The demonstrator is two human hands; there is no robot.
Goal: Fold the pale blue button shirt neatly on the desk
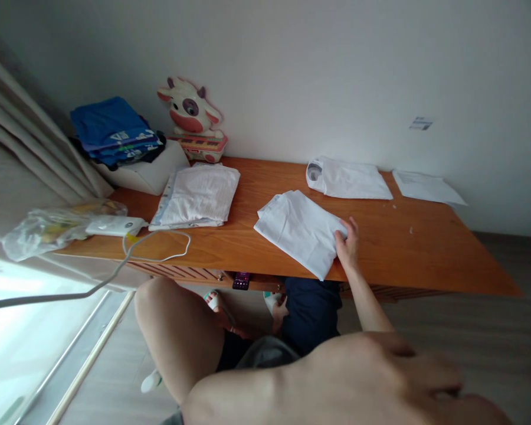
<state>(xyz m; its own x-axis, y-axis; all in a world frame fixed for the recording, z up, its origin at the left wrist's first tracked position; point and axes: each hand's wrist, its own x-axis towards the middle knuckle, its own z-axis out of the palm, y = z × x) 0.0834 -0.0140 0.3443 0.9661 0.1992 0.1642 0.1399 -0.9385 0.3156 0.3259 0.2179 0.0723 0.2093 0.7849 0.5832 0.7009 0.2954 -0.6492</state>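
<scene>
Right hand [347, 242]: extended to the worktop [425, 248]; fingers spread flat on the right edge of the nearest folded white garment [298, 230], pressing on it, not clenched around it.
Left hand [407, 378]: close to the camera at the lower frame edge, blurred; whether it is released or grasping cannot be told.
Folded white garment: lies at the front edge of the worktop, turned at an angle, one corner overhanging the edge.
Second white garment [347, 178]: folded, behind the first, near the wall, apart from it.
Striped folded cloth [199, 195]: left of centre on the worktop.
Blue clothing stack [110, 131]: far left, on a white box [150, 171].
Cow-shaped toy [190, 115]: against the wall, beside the blue stack.
White paper sheet [425, 188]: far right rear of the worktop.
White device with cable [115, 226]: left front edge, beside a clear plastic bag [44, 227].
</scene>
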